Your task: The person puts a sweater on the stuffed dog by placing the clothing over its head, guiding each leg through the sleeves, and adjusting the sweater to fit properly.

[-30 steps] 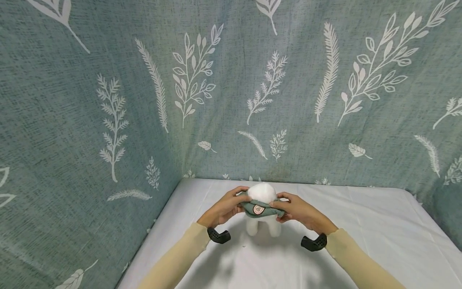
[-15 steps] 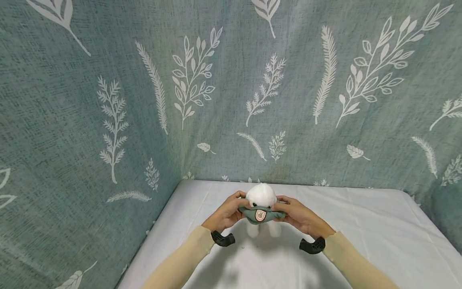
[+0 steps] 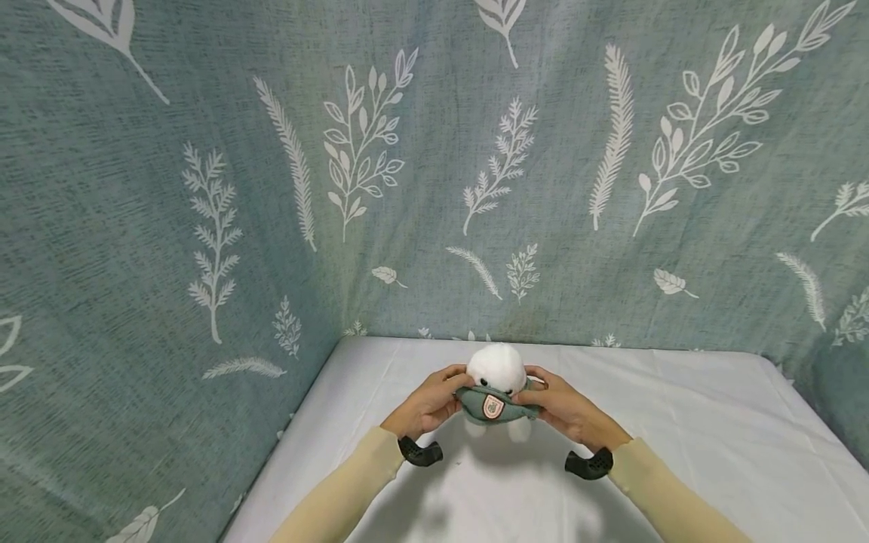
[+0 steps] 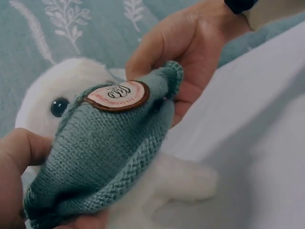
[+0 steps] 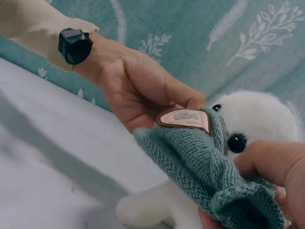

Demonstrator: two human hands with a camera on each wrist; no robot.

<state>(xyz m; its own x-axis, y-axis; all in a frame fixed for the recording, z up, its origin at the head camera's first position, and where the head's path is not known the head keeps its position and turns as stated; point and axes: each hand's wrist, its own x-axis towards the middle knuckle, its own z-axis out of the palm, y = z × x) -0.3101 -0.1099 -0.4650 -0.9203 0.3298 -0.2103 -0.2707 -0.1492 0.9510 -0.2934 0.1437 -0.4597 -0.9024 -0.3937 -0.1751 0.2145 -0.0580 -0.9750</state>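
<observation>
A white plush toy (image 3: 498,365) with black eyes stands on the white cloth, its stubby legs (image 3: 519,430) showing below. Across its face, just under the eyes, lies a small grey-green knitted sweater (image 4: 102,152) with a pink-and-brown patch (image 3: 492,407). My left hand (image 3: 434,400) pinches the sweater's left side, thumb in front and fingers behind. On the other side my right hand (image 3: 570,411) grips it the same way. A sleeve-like opening (image 5: 245,212) shows beside the right hand in the right wrist view. The toy's mouth and body front are hidden by the knit.
A white cloth (image 3: 679,422) covers the table surface. Blue-green curtains (image 3: 421,226) with white leaf prints hang behind it and along the left side. A black band (image 3: 421,451) sits on each wrist.
The sweater has slid down the toy's head, and the toy's eyes, hidden a second ago, now show above its edge. The patch faces more forward. Both hands keep their grip and have shifted slightly lower.
</observation>
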